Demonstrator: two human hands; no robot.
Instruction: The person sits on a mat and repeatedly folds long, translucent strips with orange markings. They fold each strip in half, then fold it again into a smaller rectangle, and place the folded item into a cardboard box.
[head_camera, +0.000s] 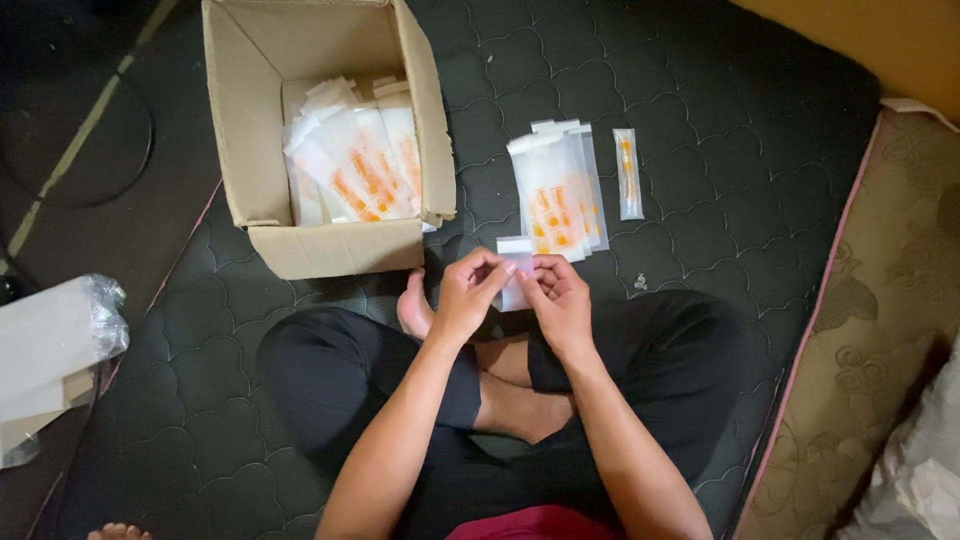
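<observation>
Over crossed legs, the left hand (468, 290) and right hand (560, 295) pinch a small clear pouch (515, 272) between them by its top corners. Beyond, mid-mattress (700, 150), lie stacked pouches (557, 195) and a single sachet (628, 172). The cardboard box (330, 250) sits toward the far-left edge, open for reach.

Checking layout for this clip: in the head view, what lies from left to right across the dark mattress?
Plastic-wrapped white bundle → cardboard box of packets → left hand → right hand, both pinching a small clear bag → single slim packet → patterned cushion.
</observation>
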